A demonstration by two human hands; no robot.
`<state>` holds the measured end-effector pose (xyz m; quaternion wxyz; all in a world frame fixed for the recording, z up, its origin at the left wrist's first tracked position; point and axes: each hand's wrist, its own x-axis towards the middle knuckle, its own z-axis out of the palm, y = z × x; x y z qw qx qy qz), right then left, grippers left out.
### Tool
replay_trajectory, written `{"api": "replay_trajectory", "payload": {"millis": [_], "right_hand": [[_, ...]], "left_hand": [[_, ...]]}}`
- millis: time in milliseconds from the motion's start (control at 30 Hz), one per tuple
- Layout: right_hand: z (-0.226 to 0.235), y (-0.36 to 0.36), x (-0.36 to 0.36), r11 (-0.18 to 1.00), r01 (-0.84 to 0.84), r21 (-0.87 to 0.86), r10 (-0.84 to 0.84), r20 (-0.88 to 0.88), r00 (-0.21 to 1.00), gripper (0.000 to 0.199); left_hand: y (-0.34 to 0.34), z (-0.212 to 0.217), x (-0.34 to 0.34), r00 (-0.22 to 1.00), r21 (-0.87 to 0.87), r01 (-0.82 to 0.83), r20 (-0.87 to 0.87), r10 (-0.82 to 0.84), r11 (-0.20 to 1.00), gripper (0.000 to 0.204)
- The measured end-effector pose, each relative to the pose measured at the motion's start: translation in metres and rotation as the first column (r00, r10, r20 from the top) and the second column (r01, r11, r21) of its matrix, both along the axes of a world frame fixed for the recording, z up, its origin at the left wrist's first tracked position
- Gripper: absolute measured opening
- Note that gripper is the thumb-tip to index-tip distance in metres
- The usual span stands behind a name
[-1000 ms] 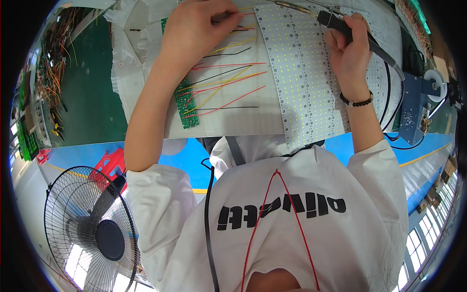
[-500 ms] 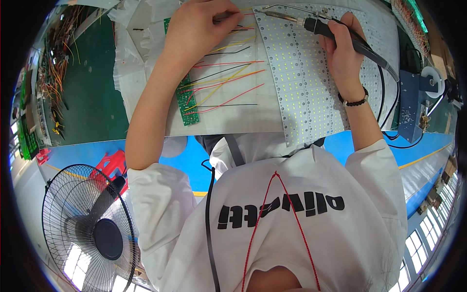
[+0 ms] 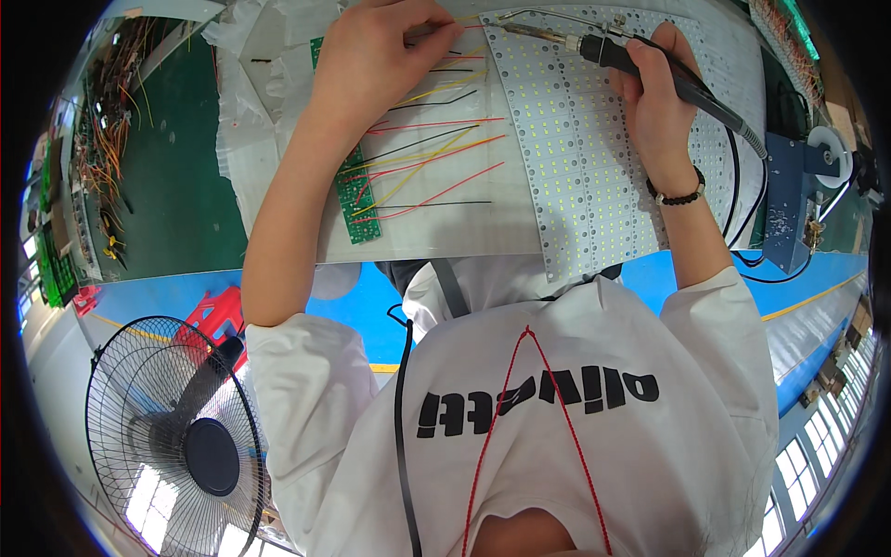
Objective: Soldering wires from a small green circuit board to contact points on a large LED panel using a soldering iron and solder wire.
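My right hand (image 3: 654, 97) grips a black-handled soldering iron (image 3: 640, 60); its metal tip points left, over the top of a white LED panel (image 3: 580, 176) dotted with small yellow chips. My left hand (image 3: 376, 51) pinches the ends of thin wires at the panel's top left edge. Red, yellow and black wires (image 3: 432, 162) fan out from a narrow green circuit board (image 3: 357, 200) lying on a white sheet under my left forearm. A dark bead bracelet (image 3: 677, 197) circles my right wrist.
A black floor fan (image 3: 176, 436) stands at lower left beside a red stool (image 3: 213, 316) on the blue floor. Bundles of coloured wires (image 3: 102, 139) lie on the green mat at left. A blue stand with a white reel (image 3: 803, 172) sits at right.
The soldering iron and my right hand have shifted left and slightly up, bringing the tip closer to my left hand's fingers. The left hand stays on the wire ends.
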<state>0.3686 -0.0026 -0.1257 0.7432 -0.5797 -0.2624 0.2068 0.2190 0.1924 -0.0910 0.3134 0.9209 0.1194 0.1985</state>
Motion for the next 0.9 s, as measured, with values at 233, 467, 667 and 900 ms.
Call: {"api": "replay_trajectory", "payload": {"millis": [233, 467, 667, 900], "right_hand": [[0.000, 0.000, 0.001, 1.000, -0.015, 0.002, 0.015, 0.024, 1.000, 0.025], [0.000, 0.001, 0.000, 0.999, -0.009, -0.039, 0.011, 0.035, 0.999, 0.024], [0.001, 0.001, -0.001, 0.996, 0.029, -0.084, -0.025, 0.056, 0.998, 0.023], [0.001, 0.001, 0.001, 1.000, 0.009, 0.016, -0.008, -0.066, 0.998, 0.023]], "left_hand": [[0.003, -0.006, 0.001, 0.998, -0.005, 0.027, 0.058, -0.026, 1.000, 0.010], [0.000, 0.002, 0.000, 1.000, -0.008, 0.012, -0.017, -0.012, 1.000, 0.010], [0.001, 0.001, -0.001, 1.000, -0.005, 0.017, -0.012, -0.018, 1.000, 0.010], [-0.001, 0.002, -0.001, 1.000, 0.000, -0.004, -0.022, 0.004, 1.000, 0.010]]}}
